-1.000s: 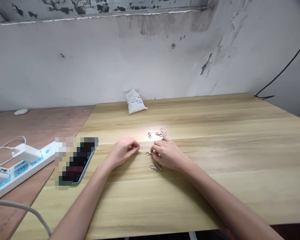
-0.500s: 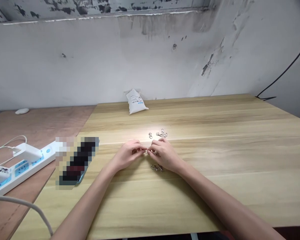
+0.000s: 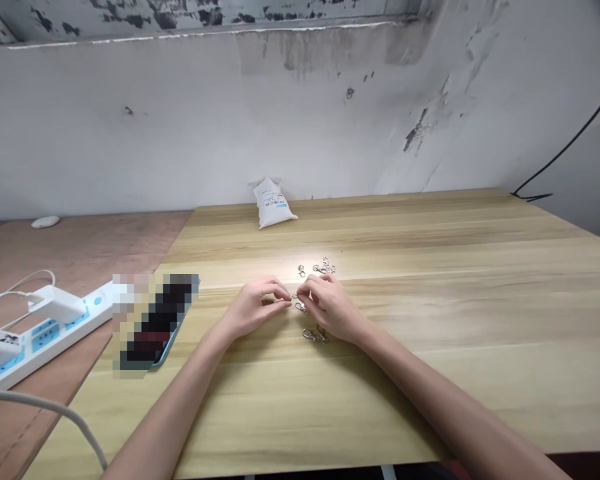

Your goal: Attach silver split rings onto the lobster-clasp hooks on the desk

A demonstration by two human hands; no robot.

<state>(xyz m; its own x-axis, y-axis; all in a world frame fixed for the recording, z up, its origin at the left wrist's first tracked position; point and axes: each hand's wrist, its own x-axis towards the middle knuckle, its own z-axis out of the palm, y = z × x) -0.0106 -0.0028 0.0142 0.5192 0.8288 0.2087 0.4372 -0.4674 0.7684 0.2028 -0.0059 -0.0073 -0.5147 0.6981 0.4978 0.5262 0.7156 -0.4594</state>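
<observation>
My right hand [image 3: 333,305] pinches a small silver metal ring [image 3: 295,296] between thumb and fingers, just above the table. My left hand [image 3: 260,307] is beside it, thumb and index fingertips slightly apart, with nothing visible between them. Under the right fingertips lies a silver lobster clasp [image 3: 301,307], partly covered by that hand. Nearer to me, below the right palm, is a pair of larger clasps [image 3: 310,335]. Beyond the hands sit a single small clasp [image 3: 301,271] and a little heap of several clasps [image 3: 324,268].
A white plastic packet [image 3: 274,205] stands near the wall at the back of the wooden table [image 3: 455,267]. To the left lie a phone [image 3: 163,320], blurred out, and a white power strip [image 3: 100,300] with chargers. A grey cable [image 3: 55,407] curves at the lower left.
The left thumb and index finger have parted and drawn slightly away from the right fingertips. The right fingers have lifted a little, uncovering the clasp beneath them.
</observation>
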